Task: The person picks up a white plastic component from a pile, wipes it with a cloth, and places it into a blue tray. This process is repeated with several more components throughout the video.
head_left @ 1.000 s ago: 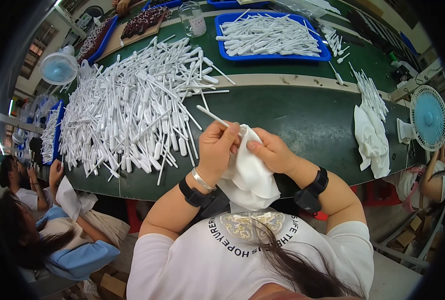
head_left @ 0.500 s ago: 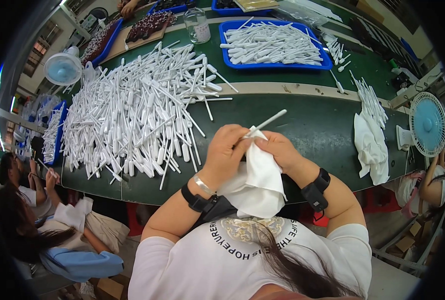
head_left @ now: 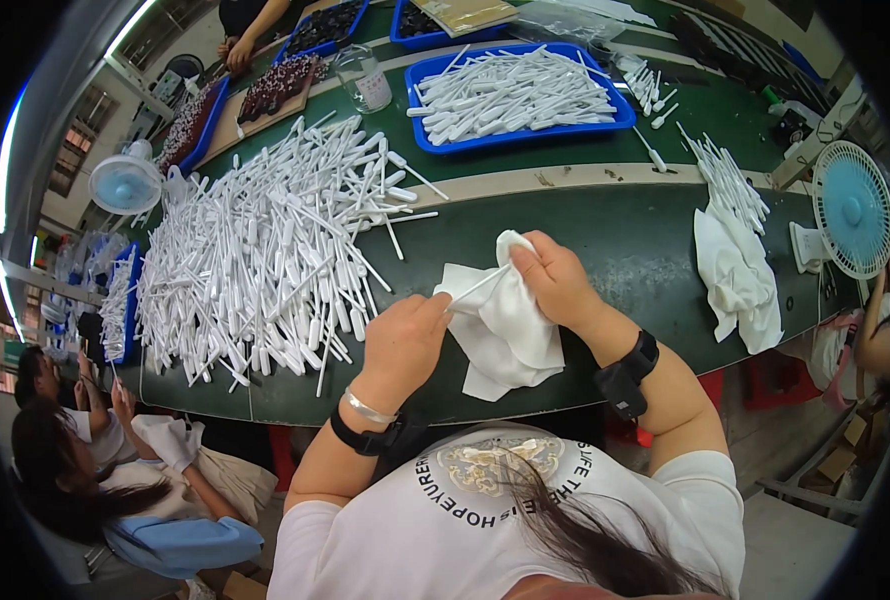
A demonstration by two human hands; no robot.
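My left hand (head_left: pixel 405 342) is closed on one end of a slim white stick (head_left: pixel 479 290). My right hand (head_left: pixel 557 282) pinches a white cloth (head_left: pixel 515 335) around the stick's other end, which the cloth hides. The cloth's lower part spreads over the front of the table. To the left lies a big heap of similar white sticks (head_left: pixel 255 260), many with a thicker paddle-like end. A smaller bunch of sticks (head_left: pixel 730 185) lies at the right, its near ends next to a second crumpled white cloth (head_left: pixel 737 280).
Beyond the strip across the green table stands a blue tray (head_left: pixel 630 115) full of white sticks, with a glass jar (head_left: pixel 365 80) to its left. Small fans stand left (head_left: pixel 125 185) and right (head_left: pixel 852 210). Co-workers sit at the left (head_left: pixel 75 470); another person's hands (head_left: pixel 237 52) show at the far edge.
My hands have moved apart: the left went down and left with the stick's end, the right slightly up with the cloth. The stick, earlier pointing up right, now spans between them.
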